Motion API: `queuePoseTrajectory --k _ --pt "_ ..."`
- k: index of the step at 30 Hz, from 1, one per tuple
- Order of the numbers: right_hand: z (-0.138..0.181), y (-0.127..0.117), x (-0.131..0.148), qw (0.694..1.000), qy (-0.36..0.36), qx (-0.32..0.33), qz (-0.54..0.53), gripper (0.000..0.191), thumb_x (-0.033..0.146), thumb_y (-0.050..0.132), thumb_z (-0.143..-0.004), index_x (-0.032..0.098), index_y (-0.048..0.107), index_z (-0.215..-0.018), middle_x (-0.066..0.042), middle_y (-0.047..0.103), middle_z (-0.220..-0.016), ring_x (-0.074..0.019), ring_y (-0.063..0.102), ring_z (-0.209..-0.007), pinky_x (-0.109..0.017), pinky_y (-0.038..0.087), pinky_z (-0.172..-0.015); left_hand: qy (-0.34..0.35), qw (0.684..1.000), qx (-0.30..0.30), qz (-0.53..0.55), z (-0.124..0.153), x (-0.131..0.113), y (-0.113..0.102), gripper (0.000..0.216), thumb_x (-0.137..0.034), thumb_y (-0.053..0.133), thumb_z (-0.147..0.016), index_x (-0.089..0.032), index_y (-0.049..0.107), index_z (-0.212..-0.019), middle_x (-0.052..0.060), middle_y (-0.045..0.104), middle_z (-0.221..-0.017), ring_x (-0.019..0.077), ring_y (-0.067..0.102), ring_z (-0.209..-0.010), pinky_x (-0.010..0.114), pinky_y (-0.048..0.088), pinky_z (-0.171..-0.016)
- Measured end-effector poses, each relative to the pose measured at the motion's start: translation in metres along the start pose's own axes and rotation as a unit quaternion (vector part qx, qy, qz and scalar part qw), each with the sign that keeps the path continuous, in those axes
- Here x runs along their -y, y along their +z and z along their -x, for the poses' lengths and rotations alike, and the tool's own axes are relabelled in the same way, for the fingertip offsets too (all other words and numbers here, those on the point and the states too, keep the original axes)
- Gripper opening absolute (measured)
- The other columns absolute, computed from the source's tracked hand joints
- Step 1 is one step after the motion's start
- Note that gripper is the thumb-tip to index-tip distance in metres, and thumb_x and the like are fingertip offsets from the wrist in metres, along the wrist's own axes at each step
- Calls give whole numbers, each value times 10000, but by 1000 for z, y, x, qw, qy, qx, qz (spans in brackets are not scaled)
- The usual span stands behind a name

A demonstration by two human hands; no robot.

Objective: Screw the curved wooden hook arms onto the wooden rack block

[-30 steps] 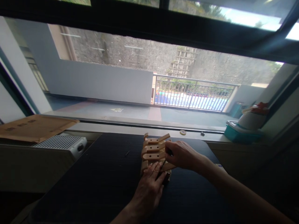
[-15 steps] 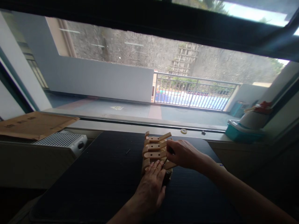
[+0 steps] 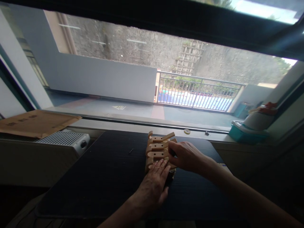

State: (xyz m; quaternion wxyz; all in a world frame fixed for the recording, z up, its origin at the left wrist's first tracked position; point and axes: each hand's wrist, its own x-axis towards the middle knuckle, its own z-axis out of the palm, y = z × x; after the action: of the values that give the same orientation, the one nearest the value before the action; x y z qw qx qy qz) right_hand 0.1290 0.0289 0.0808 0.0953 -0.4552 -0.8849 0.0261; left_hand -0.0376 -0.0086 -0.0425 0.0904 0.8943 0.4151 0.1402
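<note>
A light wooden rack (image 3: pixel 158 146) with curved hooks and paired dark holes lies on the dark table. My left hand (image 3: pixel 154 183) rests over its near end, fingers stretched out flat on the wood and thumb apart. My right hand (image 3: pixel 184 155) is closed in a fist at the rack's right side, around a dark-handled tool (image 3: pixel 173 153). Most of that tool is hidden by my fingers, so its exact kind does not show. A dark roundish thing (image 3: pixel 170 174) sits partly under the rack's near right corner, beside my left hand.
On the black table (image 3: pixel 95 180), a small dark screw or pin (image 3: pixel 130 151) lies left of the rack. A tape roll (image 3: pixel 187 131) and a small dark object (image 3: pixel 207 133) sit on the windowsill. A brown envelope (image 3: pixel 38 123) lies on the radiator (image 3: pixel 68 141); a teal box (image 3: pixel 247 134) stands right.
The whole view has shifted slightly. My right fist has turned a little and sits closer to my left fingertips; my left hand stays on the rack.
</note>
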Motion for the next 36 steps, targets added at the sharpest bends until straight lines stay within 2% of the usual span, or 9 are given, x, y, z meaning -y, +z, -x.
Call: queuePoseTrajectory --k 5,15,22,26,31,34,36 --pt "-5 -3 3 1000 8 7 6 65 241 500 -783 183 510 -755 28 506 -620 -82 316 -508 -237 201 -500 -23 998 -26 -43 4 -3 5 680 -131 523 -762 -144 359 -1422 169 319 -1506 323 282 -1395 507 341 -1103" --pt "-10 -6 5 1000 23 12 -3 104 276 497 -792 180 532 -779 10 530 -638 -98 348 -536 -244 219 -514 -32 997 -44 -60 1 -4 13 625 -241 534 -824 -126 372 -1417 148 376 -1480 315 341 -1367 488 353 -1101" --pt "-14 -23 2 994 -51 98 7 93 260 517 -801 171 535 -783 -12 582 -718 -103 412 -584 -233 259 -526 -39 996 -39 -67 0 -5 15 607 -249 499 -851 -128 351 -1427 143 337 -1497 306 320 -1381 479 348 -1103" --pt "-22 -18 2 992 -88 92 7 153 286 497 -843 170 541 -754 -3 555 -700 -93 395 -568 -229 264 -519 -45 997 -35 -58 -1 -5 19 599 -252 493 -850 -122 359 -1420 152 334 -1496 309 309 -1386 495 329 -1107" --pt "-27 -12 -6 993 -26 111 7 190 265 493 -849 165 537 -694 14 532 -644 -75 395 -523 -229 255 -499 -37 996 -58 -48 0 -4 23 593 -244 478 -853 -122 354 -1419 143 343 -1496 299 300 -1392 496 318 -1109" --pt "-26 -22 -5 992 -7 123 23 158 287 518 -846 168 579 -763 12 552 -662 -78 412 -529 -230 247 -497 -36 997 -60 -44 -1 -4 21 575 -234 463 -860 -116 362 -1414 136 360 -1490 285 306 -1391 484 307 -1115" --pt "-25 -33 -1 990 -28 135 41 114 269 540 -835 179 609 -830 12 570 -686 -83 420 -546 -233 246 -512 -39 997 -54 -42 -1 -5 20 569 -234 454 -867 -112 361 -1414 136 356 -1492 283 302 -1392 482 294 -1122"
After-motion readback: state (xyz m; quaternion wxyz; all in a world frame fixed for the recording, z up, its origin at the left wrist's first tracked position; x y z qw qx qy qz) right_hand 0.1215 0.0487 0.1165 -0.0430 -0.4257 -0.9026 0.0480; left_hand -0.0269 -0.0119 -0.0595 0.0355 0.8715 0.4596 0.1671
